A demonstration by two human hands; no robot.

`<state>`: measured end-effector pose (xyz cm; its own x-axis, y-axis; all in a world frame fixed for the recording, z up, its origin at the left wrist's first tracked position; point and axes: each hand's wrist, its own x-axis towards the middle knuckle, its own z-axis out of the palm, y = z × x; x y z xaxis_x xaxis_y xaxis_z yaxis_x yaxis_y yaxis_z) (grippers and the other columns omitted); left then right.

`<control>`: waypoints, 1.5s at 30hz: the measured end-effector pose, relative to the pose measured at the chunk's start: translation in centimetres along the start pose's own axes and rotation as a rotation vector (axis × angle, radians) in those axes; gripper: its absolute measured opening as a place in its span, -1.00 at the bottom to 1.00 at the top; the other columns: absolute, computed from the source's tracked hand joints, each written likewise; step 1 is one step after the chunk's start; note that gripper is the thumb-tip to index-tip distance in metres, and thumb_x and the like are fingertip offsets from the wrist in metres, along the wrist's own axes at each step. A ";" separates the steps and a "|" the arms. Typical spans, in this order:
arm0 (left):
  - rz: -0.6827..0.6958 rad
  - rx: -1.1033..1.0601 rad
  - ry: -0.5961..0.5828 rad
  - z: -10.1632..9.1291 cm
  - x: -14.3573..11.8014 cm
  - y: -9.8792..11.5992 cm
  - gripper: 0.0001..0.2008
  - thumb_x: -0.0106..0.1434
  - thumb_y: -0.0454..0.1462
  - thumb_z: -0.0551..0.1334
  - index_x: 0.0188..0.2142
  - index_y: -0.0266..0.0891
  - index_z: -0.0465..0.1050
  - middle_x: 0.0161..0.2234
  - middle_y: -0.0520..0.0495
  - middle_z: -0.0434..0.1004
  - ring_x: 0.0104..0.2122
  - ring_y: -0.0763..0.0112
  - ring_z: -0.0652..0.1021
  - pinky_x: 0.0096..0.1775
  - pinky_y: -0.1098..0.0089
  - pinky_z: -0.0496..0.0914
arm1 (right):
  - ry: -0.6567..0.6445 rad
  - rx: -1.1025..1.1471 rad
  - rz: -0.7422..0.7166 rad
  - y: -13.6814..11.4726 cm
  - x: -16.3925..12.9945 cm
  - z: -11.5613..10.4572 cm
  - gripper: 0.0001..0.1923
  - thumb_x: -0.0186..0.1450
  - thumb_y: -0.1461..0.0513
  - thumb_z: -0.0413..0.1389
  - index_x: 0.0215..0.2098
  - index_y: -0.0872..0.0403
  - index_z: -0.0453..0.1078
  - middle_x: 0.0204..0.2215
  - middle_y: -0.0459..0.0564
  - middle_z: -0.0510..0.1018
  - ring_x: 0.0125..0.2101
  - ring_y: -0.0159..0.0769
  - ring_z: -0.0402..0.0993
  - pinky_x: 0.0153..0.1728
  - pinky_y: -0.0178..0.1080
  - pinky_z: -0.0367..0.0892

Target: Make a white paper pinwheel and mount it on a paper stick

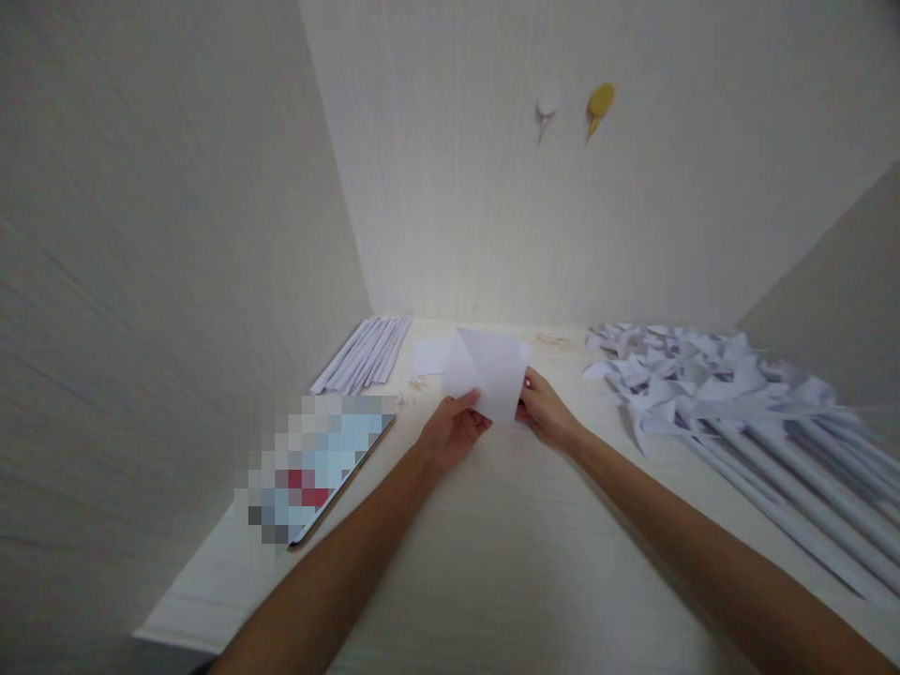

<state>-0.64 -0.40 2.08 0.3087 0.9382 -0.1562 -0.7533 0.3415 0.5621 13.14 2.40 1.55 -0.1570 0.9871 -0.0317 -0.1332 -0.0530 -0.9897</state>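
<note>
Along the left wall lies a bundle of rolled white paper sticks (366,354), set at a slant on the pale table (506,562), and nearer to the person a tablet (320,469) rests flat at the table's left edge, its screen blurred so nothing on it can be read. A small heap of tiny pale bits (413,387) sits between the sticks and the hands, and another scatter of the same (552,341) lies farther back near the wall. The whole right side is taken up by a pile of finished white paper pinwheels (703,384), their long stems running toward the near right corner. Two pins, one white (546,108) and one yellow (600,105), are stuck in the back wall. A flat white sheet (432,356) lies on the table just behind the hands. Nothing stands between the hands and the paper they hold. The white paper square (488,373) is lifted off the table at its middle, tilted up toward the back wall, gripped along its lower edge. The left hand (454,433) pinches its lower left corner, thumb on top and fingers closed beneath; the right hand (547,412) clamps the lower right edge the same way. No writing or brand shows anywhere.
</note>
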 end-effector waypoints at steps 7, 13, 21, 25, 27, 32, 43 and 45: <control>0.044 0.158 0.152 1.0 1.0 -0.5 -0.97 0.03 -0.43 0.19 -0.50 -0.33 0.36 -0.59 0.02 0.50 -0.62 0.59 0.47 -0.55 0.58 0.33 | 0.021 0.148 0.057 0.0 -6.8 -2.5 -0.62 0.01 0.15 0.16 -0.58 0.05 -0.04 -0.78 -0.28 0.27 -0.82 -0.65 -0.09 -0.78 -0.48 -0.29; 0.194 0.307 0.305 2.8 2.4 -1.2 -0.97 0.07 -0.43 0.16 -0.47 -0.33 0.31 -0.60 0.05 0.46 -0.66 0.64 0.45 -0.58 0.61 0.28 | 0.112 0.171 0.023 0.0 -7.9 -2.9 -0.61 -0.02 0.11 0.17 -0.57 0.05 -0.01 -0.78 -0.28 0.29 -0.83 -0.64 -0.08 -0.78 -0.46 -0.28; 0.406 0.611 0.347 1.5 3.0 -2.7 -0.85 0.11 -0.27 0.14 -0.50 -0.29 0.19 -0.81 0.14 0.29 -0.75 0.47 0.45 -0.72 0.58 0.15 | 0.039 0.257 0.037 0.2 -7.0 -2.7 -0.61 -0.02 0.00 0.13 -0.39 0.14 0.29 -0.72 -0.20 0.30 -0.73 -0.56 0.06 -0.71 -0.41 -0.06; 0.421 0.676 0.332 1.1 3.0 -2.9 -0.82 0.07 -0.25 0.18 -0.51 -0.29 0.19 -0.78 0.09 0.34 -0.69 0.43 0.48 -0.67 0.54 0.28 | 0.043 0.241 -0.002 0.3 -6.9 -2.6 -0.64 0.01 0.02 0.14 -0.38 0.12 0.31 -0.68 -0.20 0.30 -0.69 -0.55 0.15 -0.67 -0.41 0.02; 0.398 0.668 0.328 1.1 3.0 -2.9 -0.84 0.01 -0.30 0.23 -0.52 -0.32 0.24 -0.73 0.04 0.40 -0.62 0.40 0.52 -0.59 0.52 0.35 | 0.011 0.237 0.010 0.2 -7.0 -2.5 -0.65 0.05 0.00 0.10 -0.33 0.08 0.28 -0.67 -0.22 0.30 -0.72 -0.55 0.14 -0.72 -0.42 -0.02; 0.306 0.583 0.276 1.5 3.3 -3.0 -0.85 -0.08 -0.33 0.28 -0.63 -0.39 0.36 -0.65 -0.10 0.48 -0.56 0.44 0.53 -0.45 0.50 0.41 | -0.031 0.235 0.053 0.1 -7.5 -1.9 -0.65 0.09 -0.02 0.06 -0.32 0.08 0.25 -0.69 -0.26 0.22 -0.79 -0.61 -0.03 -0.79 -0.44 -0.22; 0.244 0.469 0.200 3.5 2.5 -2.2 -0.89 -0.19 -0.36 0.32 -0.62 -0.37 0.43 -0.67 0.00 0.47 -0.63 0.55 0.46 -0.46 0.51 0.40 | 0.058 0.217 0.010 0.6 -7.6 -1.9 -0.64 0.10 -0.04 0.03 -0.50 0.08 0.16 -0.77 -0.28 0.15 -0.82 -0.60 -0.05 -0.81 -0.44 -0.25; 0.230 0.491 0.199 3.6 2.2 -1.9 -0.88 -0.19 -0.36 0.32 -0.61 -0.37 0.43 -0.66 -0.02 0.48 -0.62 0.54 0.47 -0.46 0.50 0.39 | 0.052 0.196 0.001 0.7 -7.7 -2.0 -0.65 0.12 -0.04 0.01 -0.51 0.08 0.15 -0.79 -0.29 0.13 -0.84 -0.59 -0.06 -0.83 -0.44 -0.25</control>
<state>3.56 0.84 3.62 0.0176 0.9939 -0.1086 -0.4154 0.1061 0.9035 16.19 -4.98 0.78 -0.1071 0.9932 -0.0452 -0.3216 -0.0776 -0.9437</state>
